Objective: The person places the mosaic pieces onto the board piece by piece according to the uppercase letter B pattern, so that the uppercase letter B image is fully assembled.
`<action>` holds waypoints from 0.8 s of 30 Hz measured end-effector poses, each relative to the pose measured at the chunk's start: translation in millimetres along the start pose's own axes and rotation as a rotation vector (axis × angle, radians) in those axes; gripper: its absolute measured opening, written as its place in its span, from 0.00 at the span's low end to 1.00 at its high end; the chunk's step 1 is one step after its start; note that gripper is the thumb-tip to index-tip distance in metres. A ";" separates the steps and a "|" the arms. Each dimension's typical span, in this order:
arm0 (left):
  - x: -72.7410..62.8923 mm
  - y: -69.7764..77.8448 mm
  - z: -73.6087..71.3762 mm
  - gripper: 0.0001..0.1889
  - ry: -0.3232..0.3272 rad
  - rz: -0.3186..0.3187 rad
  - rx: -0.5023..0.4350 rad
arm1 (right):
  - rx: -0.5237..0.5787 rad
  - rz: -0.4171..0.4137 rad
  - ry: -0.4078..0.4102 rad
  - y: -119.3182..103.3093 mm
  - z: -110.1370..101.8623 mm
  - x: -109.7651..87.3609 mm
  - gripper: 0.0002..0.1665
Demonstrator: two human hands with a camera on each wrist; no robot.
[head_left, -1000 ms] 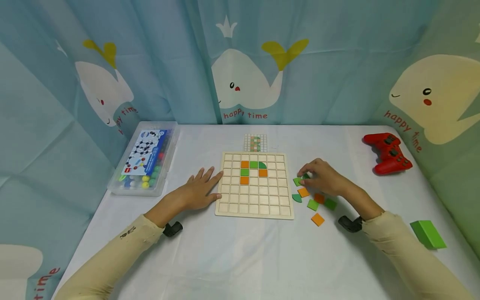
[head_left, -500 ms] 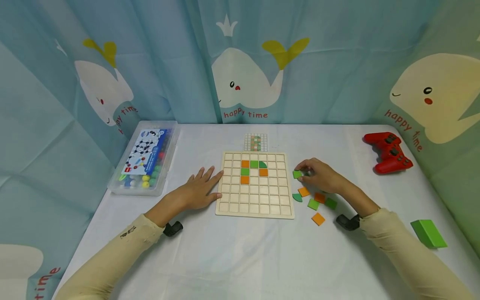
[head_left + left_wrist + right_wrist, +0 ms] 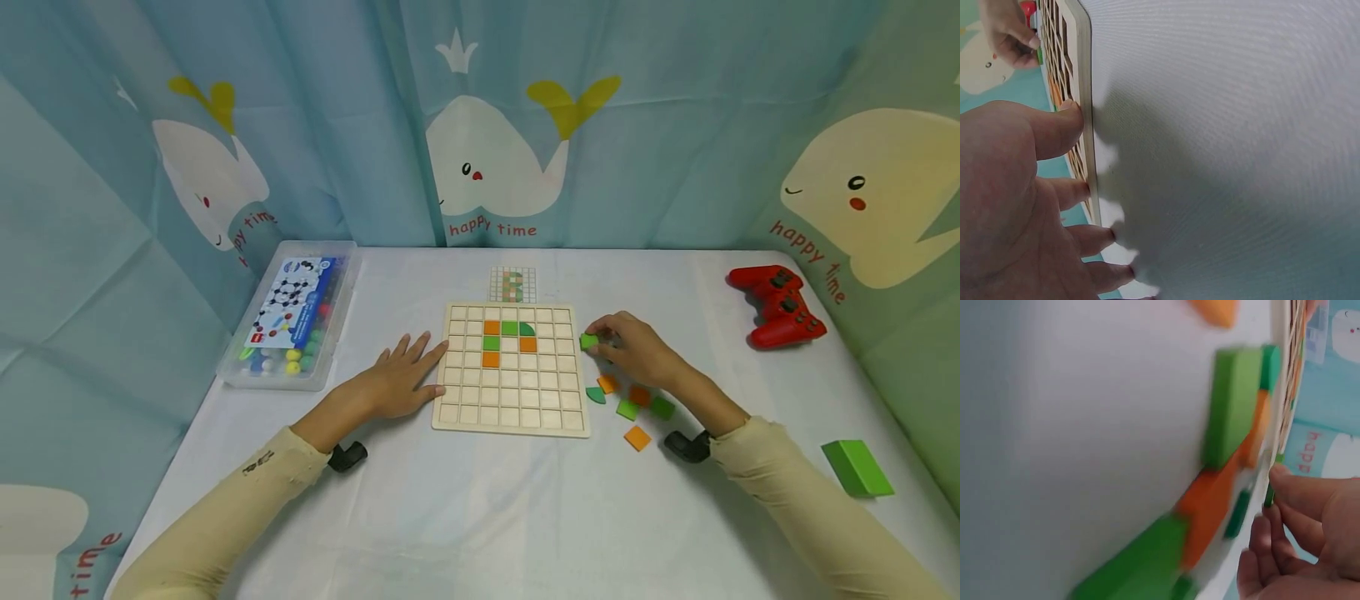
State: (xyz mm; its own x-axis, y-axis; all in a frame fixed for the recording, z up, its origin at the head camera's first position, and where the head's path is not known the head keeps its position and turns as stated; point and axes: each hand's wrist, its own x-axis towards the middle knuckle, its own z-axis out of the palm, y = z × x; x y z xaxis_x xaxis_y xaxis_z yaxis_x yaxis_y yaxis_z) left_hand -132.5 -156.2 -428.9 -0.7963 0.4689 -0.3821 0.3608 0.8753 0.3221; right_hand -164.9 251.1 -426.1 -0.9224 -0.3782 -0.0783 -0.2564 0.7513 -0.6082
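Left hand (image 3: 396, 385) touches board (image 3: 510, 397) edge; right hand (image 3: 634, 350) pinches green tile (image 3: 587, 341) opposite.

Looks like a play corner — white table (image 3: 480, 517) boxed in by blue curtains (image 3: 352, 150) with cartoon whales (image 3: 487, 154) and "happy time", plus a puzzle board (image 3: 510, 398), box of coloured balls (image 3: 288, 317), game controller (image 3: 778, 307). Home or elsewhere — can't tell.

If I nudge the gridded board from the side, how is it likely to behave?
The gridded board looks stiff, judging by its thick, straight edge in the left-wrist view. Lying flat and broad on the white surface, it would probably slide rather than tip. The tiles seated in its cells would likely ride along, boxed in by the dividers.
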 end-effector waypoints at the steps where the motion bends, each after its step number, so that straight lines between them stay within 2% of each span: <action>1: 0.0 0.1 0.1 0.41 -0.001 0.000 0.000 | 0.009 0.005 0.002 -3.4 1.5 1.4 0.18; 5: -0.6 0.9 -0.5 0.41 -0.003 -0.001 0.000 | 0.040 -0.002 -0.011 -21.8 10.7 6.9 0.18; 15: -0.2 1.7 -1.3 0.41 0.002 -0.001 -0.009 | 0.047 -0.115 -0.059 -66.5 46.0 22.1 0.16; 24: -1.0 1.4 -1.5 0.41 0.005 -0.004 -0.004 | 0.026 -0.157 -0.063 -82.0 62.3 29.4 0.14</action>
State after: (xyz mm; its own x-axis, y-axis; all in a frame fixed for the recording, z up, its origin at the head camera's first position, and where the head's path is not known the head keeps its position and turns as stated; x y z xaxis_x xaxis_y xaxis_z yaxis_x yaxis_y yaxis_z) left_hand -131.9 -155.6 -426.8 -0.8001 0.4651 -0.3788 0.3561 0.8764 0.3241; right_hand -153.0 144.6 -427.8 -0.8514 -0.5237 -0.0289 -0.3880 0.6661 -0.6370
